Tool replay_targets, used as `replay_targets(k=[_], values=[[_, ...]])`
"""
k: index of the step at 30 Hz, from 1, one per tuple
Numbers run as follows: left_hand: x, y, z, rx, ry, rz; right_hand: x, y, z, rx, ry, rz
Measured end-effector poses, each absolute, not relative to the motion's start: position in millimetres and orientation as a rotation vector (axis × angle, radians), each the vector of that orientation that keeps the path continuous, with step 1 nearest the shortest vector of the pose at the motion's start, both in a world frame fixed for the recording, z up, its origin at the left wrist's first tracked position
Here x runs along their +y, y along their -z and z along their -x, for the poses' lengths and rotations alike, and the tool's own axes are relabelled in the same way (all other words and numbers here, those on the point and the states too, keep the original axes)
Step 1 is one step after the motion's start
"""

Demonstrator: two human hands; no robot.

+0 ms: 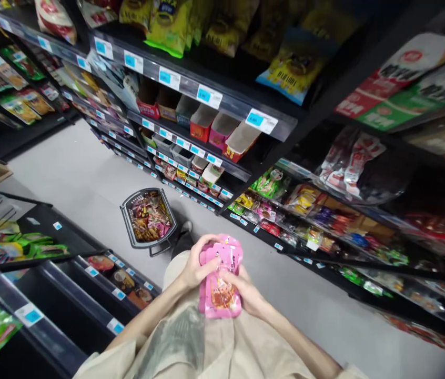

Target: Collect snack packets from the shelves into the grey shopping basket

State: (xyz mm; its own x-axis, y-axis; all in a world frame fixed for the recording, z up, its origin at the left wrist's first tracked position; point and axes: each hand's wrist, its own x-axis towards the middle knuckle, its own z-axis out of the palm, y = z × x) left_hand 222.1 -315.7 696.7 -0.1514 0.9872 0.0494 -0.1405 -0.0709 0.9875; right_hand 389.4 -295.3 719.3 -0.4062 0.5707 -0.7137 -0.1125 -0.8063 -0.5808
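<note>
From my remote seat I see pink packets stacked in front of the wearer's torso, above the floor; at least two overlap, but I can't count them exactly. Two hands grip them: the left hand is curled round one side, thumb across the front, and the right hand closes on the other, its thumb also on the front. Beyond, to the left, I have one basket on the grey floor, heaped with small packs too jumbled to count. One shoe shows beside it. Ahead, I count six open boxes in a shelf row, beneath an edge carrying five price tags.
</note>
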Motion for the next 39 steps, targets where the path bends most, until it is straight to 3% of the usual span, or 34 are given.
replay_targets(k=[16,21,24,29,31,35,39], values=[[-175,-714,-70,1.010,-1.612,-1.396,-182,-755,-238,-0.698,-2.055,1.304],[-86,-713,-42,1.001,-1.543,-1.458,-179,-747,-228,-0.515,-1.878,1.364],[-4,-716,-39,1.354,-1.340,-1.843,-180,-741,-225,-0.371,-1.765,1.407],[96,-711,-56,1.726,-0.387,-2.287,-187,-747,-220,-0.476,-1.772,1.436],[112,-708,-62,1.755,-0.164,-2.329,-190,-750,-218,-0.556,-1.796,1.419],[107,-709,-63,1.747,-0.103,-2.416,-182,-747,-218,-0.513,-1.718,1.458],[73,-715,-56,1.761,-0.111,-2.448,-142,-741,-228,-0.397,-1.419,1.445]])
